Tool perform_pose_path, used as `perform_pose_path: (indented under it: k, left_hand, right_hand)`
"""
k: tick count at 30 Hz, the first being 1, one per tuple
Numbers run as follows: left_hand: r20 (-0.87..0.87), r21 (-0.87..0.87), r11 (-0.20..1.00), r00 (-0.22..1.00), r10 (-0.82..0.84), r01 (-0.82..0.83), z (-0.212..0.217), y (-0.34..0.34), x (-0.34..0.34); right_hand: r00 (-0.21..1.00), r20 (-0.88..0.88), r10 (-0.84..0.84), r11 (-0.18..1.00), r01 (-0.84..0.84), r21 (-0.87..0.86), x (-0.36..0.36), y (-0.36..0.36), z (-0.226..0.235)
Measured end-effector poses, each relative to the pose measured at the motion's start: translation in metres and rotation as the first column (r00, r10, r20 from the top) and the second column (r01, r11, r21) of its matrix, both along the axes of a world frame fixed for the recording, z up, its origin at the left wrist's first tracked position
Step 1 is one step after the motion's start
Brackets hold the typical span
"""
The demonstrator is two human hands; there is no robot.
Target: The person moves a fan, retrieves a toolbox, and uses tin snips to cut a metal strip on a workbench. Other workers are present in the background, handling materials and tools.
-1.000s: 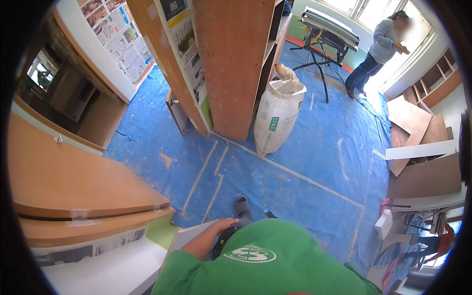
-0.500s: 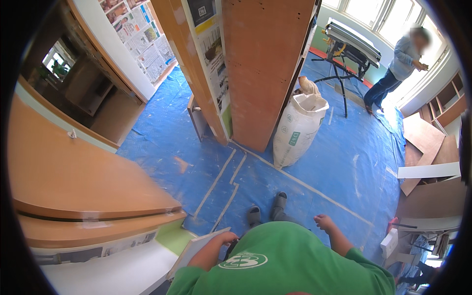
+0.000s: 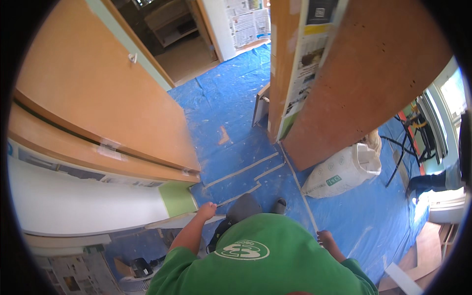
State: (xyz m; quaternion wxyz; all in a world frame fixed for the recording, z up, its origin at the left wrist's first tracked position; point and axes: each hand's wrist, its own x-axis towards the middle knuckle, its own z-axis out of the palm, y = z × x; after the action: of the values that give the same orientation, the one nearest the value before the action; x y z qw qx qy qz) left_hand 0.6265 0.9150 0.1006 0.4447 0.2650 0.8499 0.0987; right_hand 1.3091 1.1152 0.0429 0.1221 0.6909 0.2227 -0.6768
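My left hand (image 3: 207,210) is closed in front of me, with nothing visible in its fingers. It is beside the green end of a white panel (image 3: 88,196) at the bottom of the doorway. To my right, my right hand (image 3: 328,241) hangs low, with its fingers curled. Small pale marks show at the fingers, and I cannot make out what they are. A white sack (image 3: 339,172) leans on its side against the foot of a brown wooden panel (image 3: 364,88), ahead of that hand. My shoe (image 3: 279,205) stands on the blue sheet (image 3: 236,123).
At the left stands an orange-brown door (image 3: 108,88) with a white hook. A folding work stand (image 3: 418,132) is at the far right, beside another person's leg (image 3: 432,184). Cut boards (image 3: 427,250) lie low at the right. Pale tape lines (image 3: 241,169) cross the sheet.
My view has turned to the right and down, so the panel and sack now sit further right. My left hand has moved up and left from the board edge. The other person is mostly out of view.
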Motion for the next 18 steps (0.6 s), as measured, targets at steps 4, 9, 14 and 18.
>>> perform_pose_path:
  k: [4, 9, 14, 18]
  left_hand:
    - [-0.13, 0.069, 0.996, 0.989, 0.067, -0.058, 0.019, 0.032, 0.012]
    - [-0.016, 0.195, 0.948, 0.966, 0.259, -0.252, -0.036, 0.032, -0.019]
    - [-0.048, -0.096, 0.981, 0.986, 0.162, -0.166, -0.096, 0.052, -0.095]
    - [0.133, -0.024, 0.93, 0.92, 0.368, -0.368, -0.095, 0.076, -0.166]
  right_hand:
    - [0.988, 0.155, -0.011, 0.961, -0.032, 0.273, -0.038, 0.109, 0.026]
    - [0.995, 0.097, -0.014, 0.904, -0.029, 0.426, -0.141, 0.211, 0.07]
    - [0.985, -0.003, 0.171, 0.927, -0.16, 0.339, -0.241, 0.252, 0.058]
    - [0.463, 0.208, 0.861, 0.355, -0.842, 0.407, -0.342, 0.273, 0.03]
